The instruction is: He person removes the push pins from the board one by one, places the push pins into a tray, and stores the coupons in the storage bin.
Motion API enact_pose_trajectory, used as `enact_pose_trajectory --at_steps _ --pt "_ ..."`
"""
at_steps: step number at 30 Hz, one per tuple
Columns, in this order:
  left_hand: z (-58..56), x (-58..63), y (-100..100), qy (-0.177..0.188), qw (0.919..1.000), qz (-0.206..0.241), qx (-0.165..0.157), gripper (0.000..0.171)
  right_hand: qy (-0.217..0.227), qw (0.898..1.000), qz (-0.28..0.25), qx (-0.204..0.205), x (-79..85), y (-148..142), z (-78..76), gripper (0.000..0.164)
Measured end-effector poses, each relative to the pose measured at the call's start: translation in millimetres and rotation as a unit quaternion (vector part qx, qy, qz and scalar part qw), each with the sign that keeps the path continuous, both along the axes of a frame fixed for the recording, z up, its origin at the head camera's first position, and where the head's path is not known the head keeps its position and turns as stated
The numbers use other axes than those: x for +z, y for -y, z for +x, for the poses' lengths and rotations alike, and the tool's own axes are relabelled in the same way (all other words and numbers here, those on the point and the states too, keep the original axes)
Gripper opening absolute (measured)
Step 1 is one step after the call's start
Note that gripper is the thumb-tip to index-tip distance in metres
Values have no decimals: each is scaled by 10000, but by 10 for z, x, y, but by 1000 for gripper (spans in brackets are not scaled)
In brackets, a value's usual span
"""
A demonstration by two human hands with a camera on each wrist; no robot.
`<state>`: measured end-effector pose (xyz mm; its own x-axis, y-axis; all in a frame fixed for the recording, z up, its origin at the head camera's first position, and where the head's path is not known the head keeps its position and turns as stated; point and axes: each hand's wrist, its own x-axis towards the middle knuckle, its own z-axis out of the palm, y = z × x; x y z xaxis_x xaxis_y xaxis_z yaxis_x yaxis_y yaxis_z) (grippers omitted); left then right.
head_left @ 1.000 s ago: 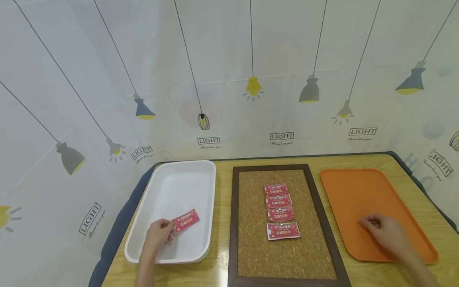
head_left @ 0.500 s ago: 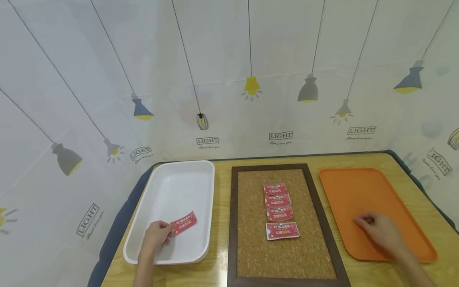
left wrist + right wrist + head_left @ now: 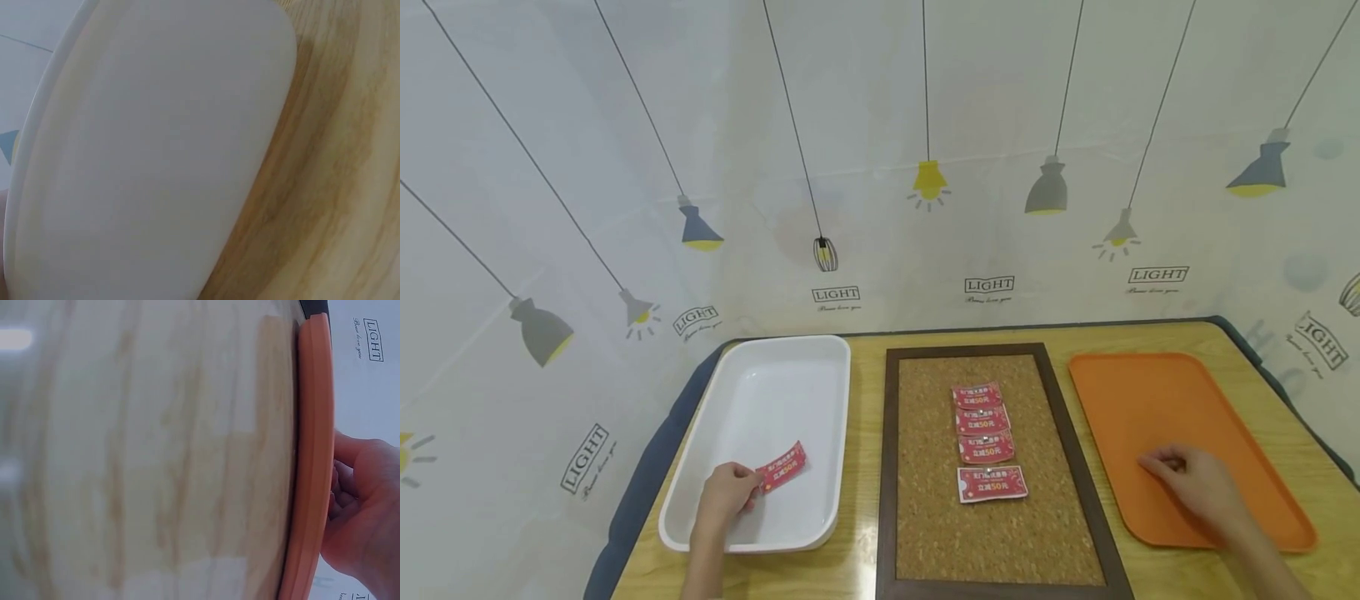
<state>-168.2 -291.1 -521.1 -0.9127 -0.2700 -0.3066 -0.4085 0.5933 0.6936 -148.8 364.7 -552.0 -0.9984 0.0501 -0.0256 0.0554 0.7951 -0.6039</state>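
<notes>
In the head view my left hand (image 3: 724, 497) pinches one end of a red coupon (image 3: 781, 467) with white and yellow print. The coupon is over the white tray (image 3: 790, 358) and slightly bent. My right hand (image 3: 1202, 487) is low over the orange tray (image 3: 1135, 392), thumb and forefinger close together. In the right wrist view the right hand (image 3: 369, 506) shows curled fingers behind the tray's edge, and nothing is visible in its grasp. Between the trays, several overlapping red coupons (image 3: 987, 448) form a column on the corkboard (image 3: 925, 533), with small pins along it.
All three stand on a wooden table (image 3: 861, 467) with a dark blue edge (image 3: 640, 508). Behind rises a wall covering printed with hanging lamps (image 3: 1047, 187). The left wrist view shows mostly the white tray's outer wall (image 3: 156, 144) beside the wood.
The coupon in my left hand has shifted slightly left and bends more than before. My right hand has drifted a little left over the orange tray. The pinned coupons are unmoved.
</notes>
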Motion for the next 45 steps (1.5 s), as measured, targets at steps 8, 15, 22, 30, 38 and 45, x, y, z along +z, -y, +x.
enact_pose_trajectory --at_steps 8,15,22,30,38,45 --pt "0 -6 14 69 9999 -56 107 24 40 9999 -97 -93 14 -8 6 45" --pt "30 48 2 152 9995 -239 130 29 -64 9996 -132 -227 -10 -39 24 45" --pt "67 109 7 -16 9998 -182 103 31 114 9982 -487 -329 2 -59 80 51" --pt "80 150 31 -152 9996 -145 179 34 183 9934 -1000 -522 56 -61 153 54" --pt "92 270 -23 -362 9991 -66 193 37 209 9875 -1436 -621 119 -65 193 57" --pt "93 332 -98 -960 9953 -64 148 33 52 9897 -1327 -538 174 -79 208 56"
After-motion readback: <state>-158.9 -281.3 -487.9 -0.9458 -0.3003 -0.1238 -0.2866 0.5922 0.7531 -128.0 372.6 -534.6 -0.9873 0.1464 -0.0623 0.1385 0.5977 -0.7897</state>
